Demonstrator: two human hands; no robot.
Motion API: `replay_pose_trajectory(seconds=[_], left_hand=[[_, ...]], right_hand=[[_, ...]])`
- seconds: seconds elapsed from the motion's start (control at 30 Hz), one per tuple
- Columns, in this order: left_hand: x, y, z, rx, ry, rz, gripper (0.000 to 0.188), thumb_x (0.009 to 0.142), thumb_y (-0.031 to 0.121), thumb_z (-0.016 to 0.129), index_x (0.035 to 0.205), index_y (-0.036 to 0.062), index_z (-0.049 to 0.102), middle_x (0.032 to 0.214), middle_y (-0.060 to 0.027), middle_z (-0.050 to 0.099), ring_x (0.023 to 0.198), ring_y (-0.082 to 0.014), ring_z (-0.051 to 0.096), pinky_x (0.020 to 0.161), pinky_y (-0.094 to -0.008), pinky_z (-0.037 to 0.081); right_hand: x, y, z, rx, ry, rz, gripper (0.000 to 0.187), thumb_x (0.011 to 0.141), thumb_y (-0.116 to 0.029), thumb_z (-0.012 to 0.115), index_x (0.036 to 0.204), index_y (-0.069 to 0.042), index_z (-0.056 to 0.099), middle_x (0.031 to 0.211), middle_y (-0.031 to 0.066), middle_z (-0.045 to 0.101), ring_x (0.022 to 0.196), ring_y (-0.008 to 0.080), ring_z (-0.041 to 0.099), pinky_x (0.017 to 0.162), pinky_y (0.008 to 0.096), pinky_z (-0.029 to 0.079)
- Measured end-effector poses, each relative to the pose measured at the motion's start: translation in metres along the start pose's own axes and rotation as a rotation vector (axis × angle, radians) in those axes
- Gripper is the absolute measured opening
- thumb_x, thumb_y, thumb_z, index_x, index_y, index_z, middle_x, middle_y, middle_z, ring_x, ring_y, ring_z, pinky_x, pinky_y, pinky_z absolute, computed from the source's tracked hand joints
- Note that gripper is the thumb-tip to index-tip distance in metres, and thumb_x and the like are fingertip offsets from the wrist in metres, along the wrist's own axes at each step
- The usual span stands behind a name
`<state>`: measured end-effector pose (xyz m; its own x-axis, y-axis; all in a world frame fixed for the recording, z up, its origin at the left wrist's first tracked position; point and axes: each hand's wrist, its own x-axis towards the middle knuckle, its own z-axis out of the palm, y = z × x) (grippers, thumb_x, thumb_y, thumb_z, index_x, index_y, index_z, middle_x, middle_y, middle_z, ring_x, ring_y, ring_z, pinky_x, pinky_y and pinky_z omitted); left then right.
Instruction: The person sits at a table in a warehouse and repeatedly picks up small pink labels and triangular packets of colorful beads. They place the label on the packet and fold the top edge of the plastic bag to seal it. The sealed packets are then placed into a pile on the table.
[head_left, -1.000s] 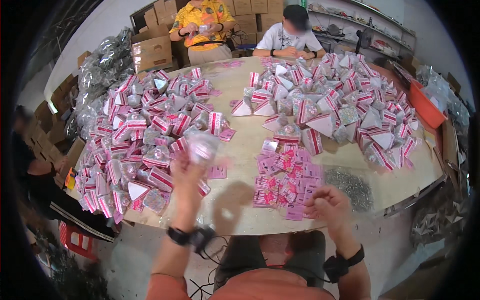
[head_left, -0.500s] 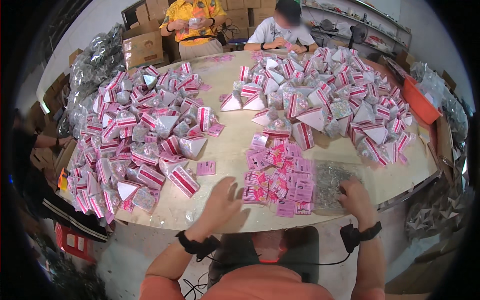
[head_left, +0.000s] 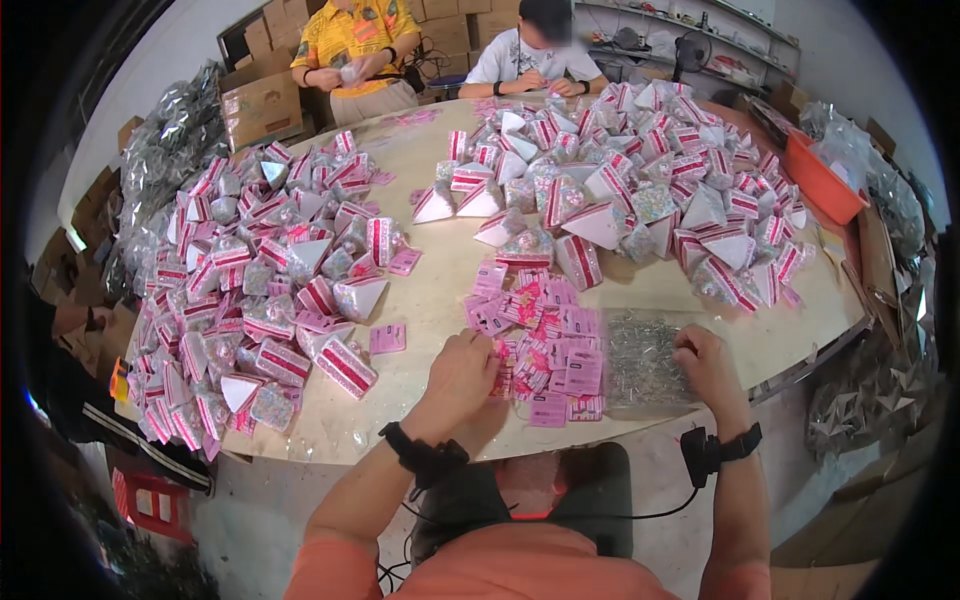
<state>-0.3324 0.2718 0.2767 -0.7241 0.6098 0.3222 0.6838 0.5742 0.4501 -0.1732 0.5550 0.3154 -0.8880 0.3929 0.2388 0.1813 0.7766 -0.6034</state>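
My left hand [head_left: 464,372] is at the left edge of a pile of pink printed cards [head_left: 582,374], its fingers curled together against them. The fingertips are partly hidden, so I cannot make out what they pinch. To the right of the cards lies a shallow clear tray [head_left: 640,398] holding many small, thin, silvery pieces [head_left: 648,350]. Over its right edge is my right hand [head_left: 710,366], thumb and fingers drawn together; anything between them is too small to see. Both wrists wear black bands.
Heaps of wrapped pink-and-white cake-slice-shaped items cover the table's left [head_left: 270,270] and far right [head_left: 610,180]. A single pink card [head_left: 388,338] lies left of my left hand. Two people [head_left: 365,50] work across the table. An orange basin [head_left: 822,180] stands at right.
My left hand has moved right and forward to the cards, its fingers closing from apart to curled. My right hand has drawn slightly toward the tray's right edge. The whole view has shifted a little.
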Motion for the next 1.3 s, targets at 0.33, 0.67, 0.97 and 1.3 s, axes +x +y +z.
replay_pose_trajectory(seconds=[0.33, 0.67, 0.97, 1.3], left_hand=[[0.010, 0.003, -0.014, -0.177, 0.153, -0.001, 0.006, 0.073, 0.006, 0.056, 0.075, 0.0000, 0.054, 0.072, -0.0157, 0.054, 0.065, -0.0315, 0.054, 0.058, -0.0368, 0.043], [0.001, -0.003, -0.024, -0.386, 0.085, -0.242, 0.010, 0.075, 0.009, 0.057, 0.077, -0.0009, 0.056, 0.067, -0.0157, 0.057, 0.059, -0.0256, 0.057, 0.056, -0.0338, 0.045], [-0.005, -0.007, -0.014, -0.333, 0.165, -0.124, 0.013, 0.075, 0.012, 0.058, 0.078, -0.0006, 0.056, 0.071, -0.0137, 0.057, 0.063, -0.0226, 0.056, 0.057, -0.0318, 0.044], [0.014, 0.000, 0.006, -0.077, 0.026, -0.040, 0.017, 0.074, 0.015, 0.058, 0.076, -0.0017, 0.055, 0.074, -0.0169, 0.056, 0.072, -0.0332, 0.056, 0.064, -0.0393, 0.044]], right_hand=[[0.000, 0.017, -0.001, -0.149, 0.112, -0.161, 0.003, 0.076, 0.000, 0.051, 0.078, 0.001, 0.054, 0.079, 0.0185, 0.053, 0.077, 0.0366, 0.052, 0.067, 0.0408, 0.041], [0.000, 0.001, -0.004, -0.105, 0.078, -0.035, 0.003, 0.077, -0.001, 0.048, 0.076, 0.002, 0.049, 0.077, 0.0199, 0.051, 0.076, 0.0376, 0.051, 0.065, 0.0426, 0.040], [-0.001, 0.003, 0.001, 0.039, 0.110, -0.122, 0.013, 0.073, 0.001, 0.052, 0.085, 0.000, 0.056, 0.080, 0.0171, 0.055, 0.078, 0.0345, 0.054, 0.071, 0.0389, 0.043], [0.001, 0.002, -0.004, -0.240, 0.069, -0.188, 0.008, 0.074, -0.002, 0.052, 0.079, 0.000, 0.056, 0.080, 0.0174, 0.055, 0.078, 0.0353, 0.054, 0.069, 0.0406, 0.043]])
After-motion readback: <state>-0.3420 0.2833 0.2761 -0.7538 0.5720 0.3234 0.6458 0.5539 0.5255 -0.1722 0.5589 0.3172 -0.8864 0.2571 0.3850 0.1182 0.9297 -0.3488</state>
